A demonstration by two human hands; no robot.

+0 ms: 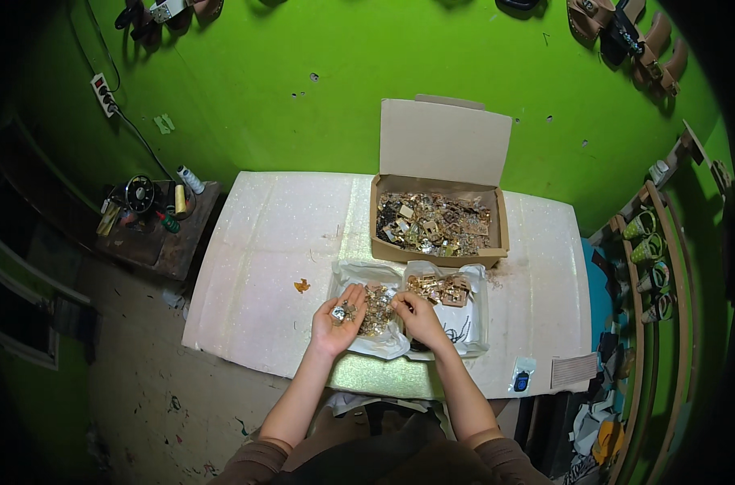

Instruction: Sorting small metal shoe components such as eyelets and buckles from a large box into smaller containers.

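Metal pieces (377, 314) too small to tell, dark object (519, 5) cropped

Tabletop (262, 242) bright; frame edges dark, bent, perhaps soft.

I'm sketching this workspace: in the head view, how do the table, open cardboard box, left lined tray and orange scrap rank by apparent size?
Largest to smallest:
Table
Open cardboard box
Left lined tray
Orange scrap

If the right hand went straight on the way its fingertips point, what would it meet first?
Probably the small metal pieces in the left paper-lined tray, just left of the right hand; depth is unclear.
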